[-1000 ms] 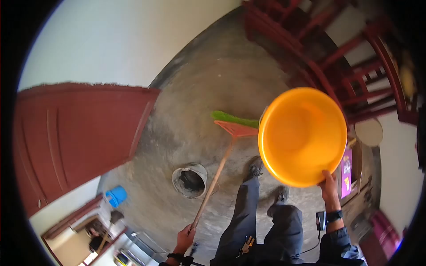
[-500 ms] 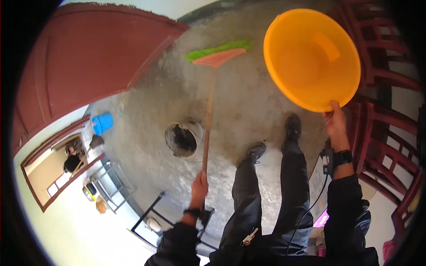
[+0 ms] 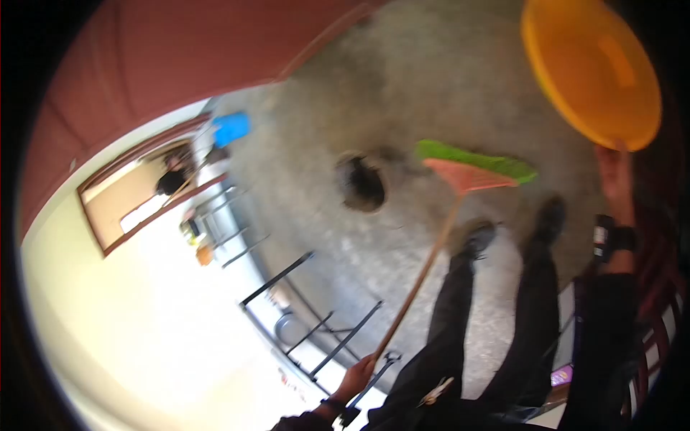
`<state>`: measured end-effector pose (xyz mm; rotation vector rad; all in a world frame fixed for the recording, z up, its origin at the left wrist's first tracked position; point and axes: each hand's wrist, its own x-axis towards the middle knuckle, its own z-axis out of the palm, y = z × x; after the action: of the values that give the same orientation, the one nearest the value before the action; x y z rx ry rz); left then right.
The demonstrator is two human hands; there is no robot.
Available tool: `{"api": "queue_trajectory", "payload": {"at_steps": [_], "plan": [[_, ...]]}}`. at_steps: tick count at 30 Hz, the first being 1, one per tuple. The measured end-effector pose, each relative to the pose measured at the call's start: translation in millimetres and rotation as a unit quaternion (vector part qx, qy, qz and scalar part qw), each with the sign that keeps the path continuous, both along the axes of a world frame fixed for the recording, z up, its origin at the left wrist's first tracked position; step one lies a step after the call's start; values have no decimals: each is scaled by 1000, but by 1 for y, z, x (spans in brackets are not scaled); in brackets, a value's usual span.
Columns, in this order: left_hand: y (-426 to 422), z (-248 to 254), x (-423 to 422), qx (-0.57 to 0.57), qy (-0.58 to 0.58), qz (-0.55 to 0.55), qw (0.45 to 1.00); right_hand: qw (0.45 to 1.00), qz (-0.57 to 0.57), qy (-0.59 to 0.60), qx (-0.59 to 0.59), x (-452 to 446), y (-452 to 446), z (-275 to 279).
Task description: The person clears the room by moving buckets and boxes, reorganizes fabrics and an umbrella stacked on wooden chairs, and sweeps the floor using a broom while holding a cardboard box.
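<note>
My left hand (image 3: 356,378) is closed around the wooden handle of a broom (image 3: 424,269). The broom slants away across the floor, and its pink head with green bristles lies just beyond my shoes. At the upper right, my right hand (image 3: 615,176) grips the near rim of a yellow-orange plastic basin (image 3: 586,68). Tilted so that its inside shows, the basin is partly cut off by the top of the view. It looks empty. Motion blurs the fingers of the right hand.
A round dark-mouthed container (image 3: 361,182) stands on the concrete floor, left of the broom head. Farther left are a blue bucket (image 3: 231,128) and a black metal frame (image 3: 313,323). Another person (image 3: 171,181) is visible through a doorway. Dark red furniture (image 3: 180,57) fills the upper left.
The broom head has come closer to my feet and now lies to the right of the round container. In view, the basin has shifted up and right as the camera turned. Both hands keep their holds.
</note>
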<state>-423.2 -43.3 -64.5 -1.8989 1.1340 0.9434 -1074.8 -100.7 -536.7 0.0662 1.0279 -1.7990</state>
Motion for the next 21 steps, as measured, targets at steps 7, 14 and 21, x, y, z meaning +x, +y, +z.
{"api": "queue_trajectory", "payload": {"at_steps": [7, 14, 21], "plan": [[-15, 13, 37, -60, 41, -9, 997, 967, 58, 64, 242, 65, 103, 93], [-152, -42, 114, -64, 128, 59, 988, 957, 13, -17, 290, 248, 295, 176], [-213, -23, 127, -42, 154, -61, 985, 797, -110, 52, 592, 452, 377, 409]]}}
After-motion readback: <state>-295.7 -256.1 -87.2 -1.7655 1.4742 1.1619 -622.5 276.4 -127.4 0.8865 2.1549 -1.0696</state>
